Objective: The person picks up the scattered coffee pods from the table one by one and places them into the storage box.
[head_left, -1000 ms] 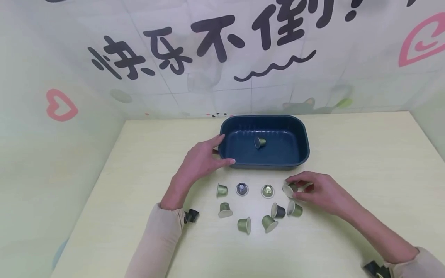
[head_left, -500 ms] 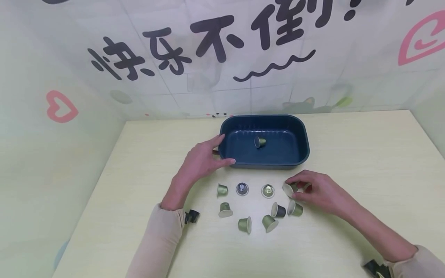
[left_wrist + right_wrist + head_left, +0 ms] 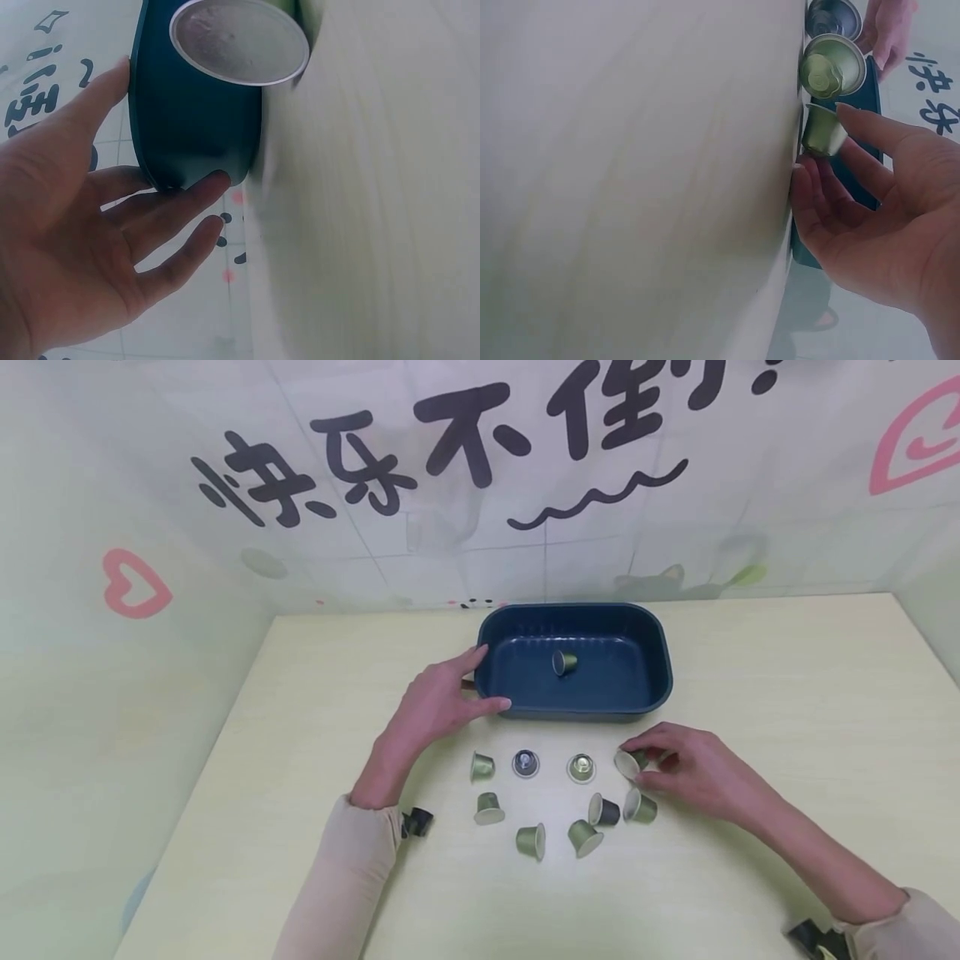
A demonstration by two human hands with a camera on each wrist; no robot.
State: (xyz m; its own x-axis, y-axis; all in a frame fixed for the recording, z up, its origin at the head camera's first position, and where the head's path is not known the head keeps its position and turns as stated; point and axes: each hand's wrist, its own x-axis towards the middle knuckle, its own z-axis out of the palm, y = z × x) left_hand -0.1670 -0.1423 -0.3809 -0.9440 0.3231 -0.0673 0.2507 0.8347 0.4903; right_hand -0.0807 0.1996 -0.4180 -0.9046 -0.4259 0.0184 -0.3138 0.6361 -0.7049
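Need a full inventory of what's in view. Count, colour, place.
Dish: 1, dark blue, back of table
Pod in dish: 1, green, on its side
Lying green pods: 5, on table before dish
Dark pod: 1, near-black, lying among the right-hand ones
Upturned pods: 2, blue and shiny green, in front of dish
Held pod: 1, green, in right hand
Table: 1, pale cream, under everything
Lettering: one row, black, back wall
Wavy line: 1, black, below lettering
Hearts: 2, pink, left wall and back wall
Wrist gear: 2, black, at cuffs
Sleeves: 2, beige, both arms
Left hand: 1, touching dish's left end
Right hand: 1, pinching held pod
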